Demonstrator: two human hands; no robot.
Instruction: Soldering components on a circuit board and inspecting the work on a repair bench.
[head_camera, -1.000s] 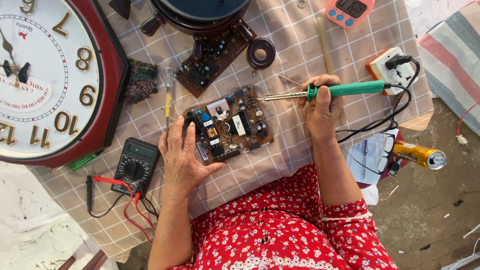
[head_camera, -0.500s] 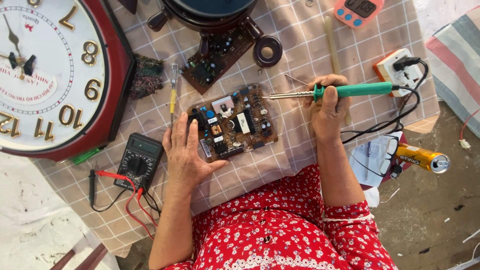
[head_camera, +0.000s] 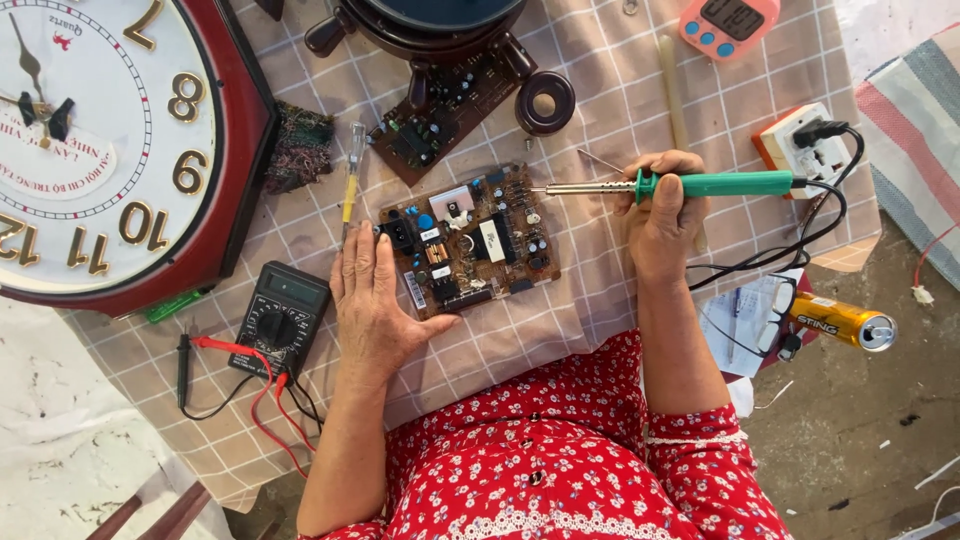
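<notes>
**Q:** Items at the left edge of the checked cloth (head_camera: 620, 90)?

**A:** Large wall clock (head_camera: 100, 150) lying face up, and below it a black multimeter (head_camera: 278, 318) with red and black leads trailing toward the person; both sit apart from the work.

**Q:** Left hand (head_camera: 375, 305), pose and purpose?

**A:** Palm down, fingers spread and flat, with the fingertips over the left edge of the brown circuit board (head_camera: 470, 240). Nothing is grasped; the hand lies open and appears to pin the board so it cannot slide. The forearm runs straight back to the red floral sleeve.

**Q:** Position of the board?

**A:** Centre of the cloth, components up, with a second, darker board (head_camera: 440, 115) beyond it and a small yellow-handled screwdriver (head_camera: 350, 185) just to its left.

**Q:** Right hand (head_camera: 662, 215)?

**A:** Fingers wrapped around the green handle of a soldering iron (head_camera: 660, 185), held roughly level. Its metal tip points left and sits at the board's upper right corner; contact cannot be confirmed.

**Q:** Far right?

**A:** Socket block (head_camera: 805, 150) receiving the black cord, placed within easy reach; a yellow can (head_camera: 840, 320) lies off the cloth.
</notes>
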